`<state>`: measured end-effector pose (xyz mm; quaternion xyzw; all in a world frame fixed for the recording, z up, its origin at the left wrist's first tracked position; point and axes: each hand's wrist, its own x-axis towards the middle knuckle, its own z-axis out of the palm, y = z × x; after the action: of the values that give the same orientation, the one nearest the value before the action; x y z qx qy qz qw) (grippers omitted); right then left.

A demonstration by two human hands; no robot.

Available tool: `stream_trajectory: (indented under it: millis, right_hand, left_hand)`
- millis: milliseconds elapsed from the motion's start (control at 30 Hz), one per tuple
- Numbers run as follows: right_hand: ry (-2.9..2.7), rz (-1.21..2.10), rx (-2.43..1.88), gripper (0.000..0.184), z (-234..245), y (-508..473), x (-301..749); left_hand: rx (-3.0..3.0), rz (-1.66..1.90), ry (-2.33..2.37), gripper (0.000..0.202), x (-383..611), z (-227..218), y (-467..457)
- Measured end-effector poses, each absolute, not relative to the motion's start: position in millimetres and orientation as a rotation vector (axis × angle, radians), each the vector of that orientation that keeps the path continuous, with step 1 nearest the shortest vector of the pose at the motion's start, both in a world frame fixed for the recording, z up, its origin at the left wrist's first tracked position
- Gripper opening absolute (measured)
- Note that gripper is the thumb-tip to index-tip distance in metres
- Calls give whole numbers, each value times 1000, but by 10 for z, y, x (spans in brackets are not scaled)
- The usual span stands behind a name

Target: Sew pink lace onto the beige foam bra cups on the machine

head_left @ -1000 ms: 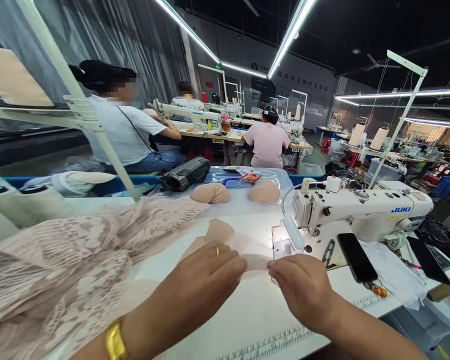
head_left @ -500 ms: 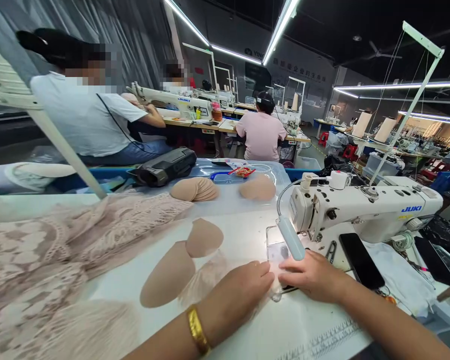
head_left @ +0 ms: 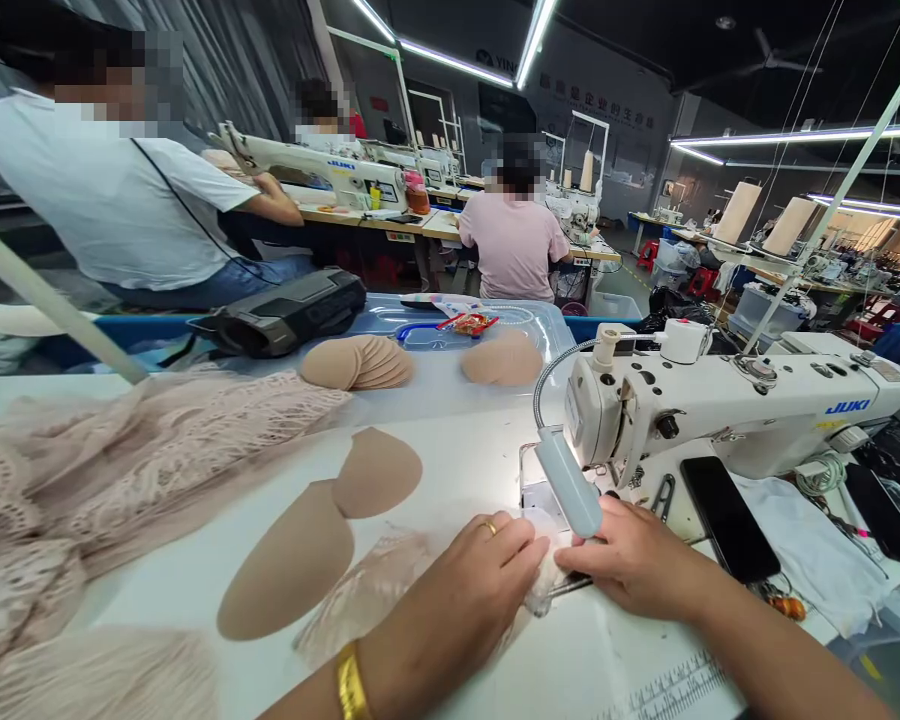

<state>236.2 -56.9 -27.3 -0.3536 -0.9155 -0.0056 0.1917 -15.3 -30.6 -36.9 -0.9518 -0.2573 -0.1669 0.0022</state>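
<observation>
My left hand (head_left: 469,590), with a ring and a gold bracelet, has its fingers closed on a pale sheer fabric (head_left: 541,585) beside the sewing machine's needle area. My right hand (head_left: 641,560) grips the same fabric from the other side, its fingertips partly covered by the lamp (head_left: 570,485). The white sewing machine (head_left: 735,405) stands behind my right hand; the lamp hides its needle. Left of my left hand lies a pale lace piece (head_left: 371,590), partly under my wrist. Two beige bra cups (head_left: 289,560) lie flat beyond it, one touching the other.
A heap of pale lace fabric (head_left: 157,480) covers the table's left side. A fanned stack of beige cups (head_left: 360,362) and another cup pile (head_left: 501,358) sit at the back. A phone (head_left: 729,518), small snips (head_left: 664,497) and white cloth (head_left: 810,550) lie right. Co-workers sit ahead.
My view has shifted, so the cups and lace appear farther left. Both hands stay at the needle area, and more of the sheer fabric shows bunched between them.
</observation>
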Motion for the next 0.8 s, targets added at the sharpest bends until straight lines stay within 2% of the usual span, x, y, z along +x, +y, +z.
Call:
stream_trajectory:
  millis: [200,367,500,800]
  right_hand:
    - [-2560,18,-989,30,-270,-568,2357]
    - [-2499,74,-980,34,-296,-565,2347]
    - [-2481,40,-1054,29,-322,-546,2328]
    - [-2453,-91,-1255,15,-424,-482,2349]
  left_hand:
    - [-3010,-582,-807,31,-165,-362,-299]
    - [-3022,-833,-718,31,-182,-473,-261]
    - [-2997,-968,-688,30,-158,-599,-182]
    - [-3102,-866,-444,24,22,-518,200]
